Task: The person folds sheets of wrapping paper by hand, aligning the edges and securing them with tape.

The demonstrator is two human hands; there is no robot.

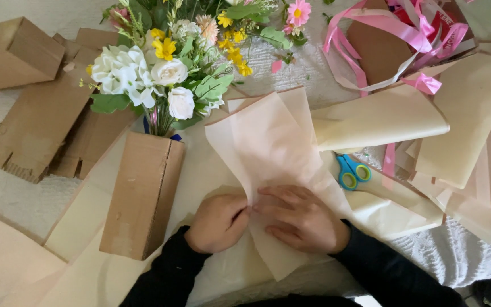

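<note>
Pale pink tissue paper sits dead centre of the frame, a big crinkly sheet fanning up and out from where both hands meet at lower centre. The left hand is curled into a loose fist, knuckles up, thumb and fingertips pinching a fold of the sheet right at its gathered edge. The right hand lies flat and spread, palm down, fingers pointing left toward the other hand, pressing the paper onto the surface rather than gripping it. Both forearms come in from the bottom edge in black sleeves, angled inward so the hands touch.

Just left of the left hand there's a tall cardboard box lying tilted, with a bouquet of artificial flowers (white, yellow, pink blooms, green leaves) sticking out its top toward the upper left-centre. Flattened cardboard pieces are spread at the upper left. Blue-handled scissors lie just right of the pink sheet, partly tucked under cream paper sheets that pile across the right side. Pink ribbon loops around at the upper right. Everything rests on a white textured cloth.
</note>
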